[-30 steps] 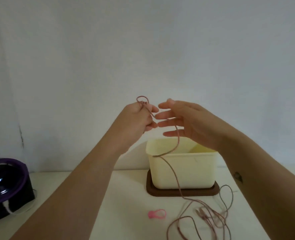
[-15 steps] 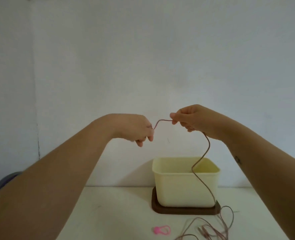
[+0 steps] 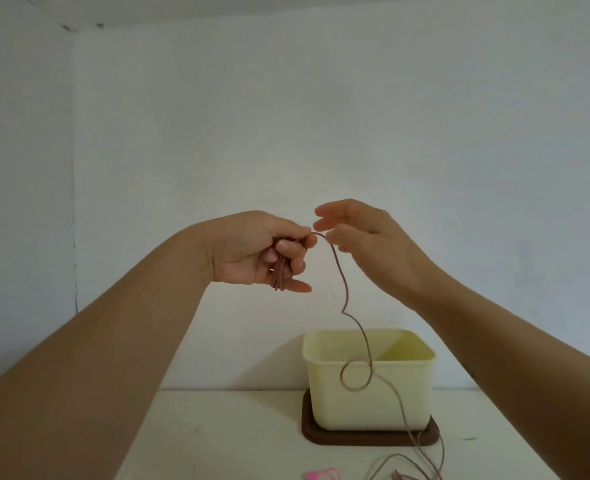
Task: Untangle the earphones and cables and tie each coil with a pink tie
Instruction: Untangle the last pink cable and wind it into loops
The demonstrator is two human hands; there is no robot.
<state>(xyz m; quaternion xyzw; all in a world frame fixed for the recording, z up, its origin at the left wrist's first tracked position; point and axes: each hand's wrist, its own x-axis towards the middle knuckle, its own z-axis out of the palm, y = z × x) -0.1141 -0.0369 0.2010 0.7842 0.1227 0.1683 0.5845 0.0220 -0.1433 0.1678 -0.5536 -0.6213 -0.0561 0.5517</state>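
My left hand is raised in front of the wall, shut on a small coil of brownish-pink earphone cable whose loops hang below the fingers. From that hand the cable arcs right and drops in front of the cream box down to the table. My right hand hovers just right of the left, fingers apart and loosely curled beside the cable, holding nothing that I can see. A pink tie lies on the table at the bottom edge.
A cream plastic box stands open on a dark brown lid at the back of the white table, against a white wall. Loose cable loops lie in front of the box.
My right hand has let go of the cable and opened, moving back toward the left. My left hand has turned and now shows wound loops. The view has tilted upward.
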